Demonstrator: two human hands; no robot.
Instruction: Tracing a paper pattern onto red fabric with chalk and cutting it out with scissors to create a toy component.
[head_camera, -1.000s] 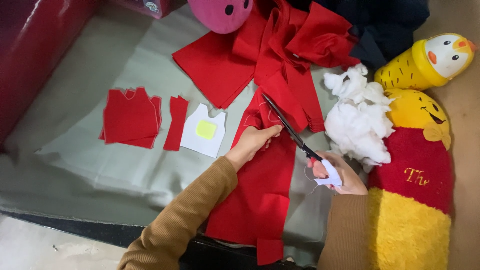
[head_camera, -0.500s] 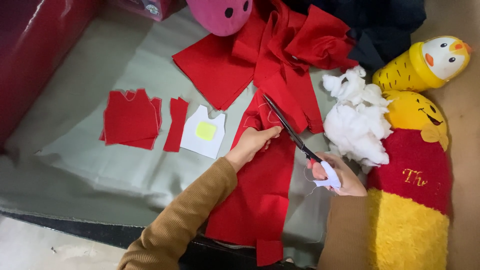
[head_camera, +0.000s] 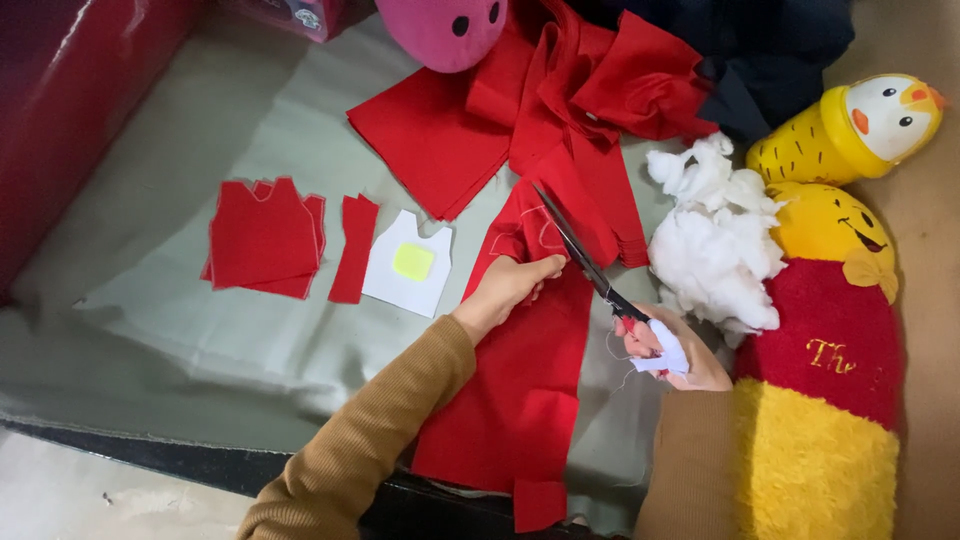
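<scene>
A long strip of red felt (head_camera: 520, 390) lies on the grey-green cloth, with a chalk outline drawn near its upper end. My left hand (head_camera: 505, 288) pinches the strip's edge just beside that outline. My right hand (head_camera: 668, 352) grips a pair of scissors (head_camera: 585, 260) by the handles; the dark blades point up and left, into the red felt at the outline. A bit of white material is wrapped around the scissor handle in my right hand.
Cut red pieces (head_camera: 262, 238) and a narrow red strip (head_camera: 352, 248) lie left, next to a white paper pattern with a yellow patch (head_camera: 408, 264). A red fabric heap (head_camera: 560, 90), white stuffing (head_camera: 712, 238), a yellow-red plush toy (head_camera: 825, 380), a yellow chick toy (head_camera: 860, 125) and a pink plush (head_camera: 450, 25) surround the work.
The scissors have edged slightly further up into the red felt; my left hand keeps its hold on the strip. Little else has shifted.
</scene>
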